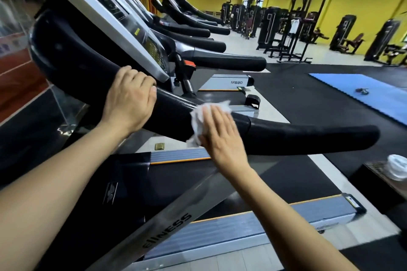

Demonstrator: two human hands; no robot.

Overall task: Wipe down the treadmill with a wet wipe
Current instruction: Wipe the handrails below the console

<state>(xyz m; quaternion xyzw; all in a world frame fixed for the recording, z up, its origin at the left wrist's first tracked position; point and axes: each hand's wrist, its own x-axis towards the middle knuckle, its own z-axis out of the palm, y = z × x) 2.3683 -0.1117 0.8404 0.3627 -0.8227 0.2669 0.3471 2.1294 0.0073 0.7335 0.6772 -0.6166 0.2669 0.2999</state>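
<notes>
Here the right hand (220,136) lies flat, fingers straight, pressing the wipe (202,116) against the side of the handrail (308,138) of the nearest treadmill (167,222), about midway along the rail, just ahead of the seam where the foam grip begins. The left hand (130,99) curls over the same rail higher up, close below the console (123,35), and holds it. The two hands are apart, with a bare stretch of glossy rail between them.

The wipe is bunched, not spread. Most of it bulges out past the fingertips and the thumb side, so I judge only a small patch is really under the palm. With nothing pinching it, a fast stroke could leave it behind or roll it into a rope, and it would drop to the belt (176,174) below.

A bunched wipe also cleans a narrow track. Streaks and missed bands seem likely on the rail's top and far side, which the palm does not reach from this angle.

The foam grip looks rougher than the glossy part. Dragging across the seam could snag or tear the wipe.

The left hand covers a section of rail; unless it shifts, that part stays unwiped.

Wet residue near the console and the red safety key (189,66) beneath it is a lesser worry if the wipe drips.
</notes>
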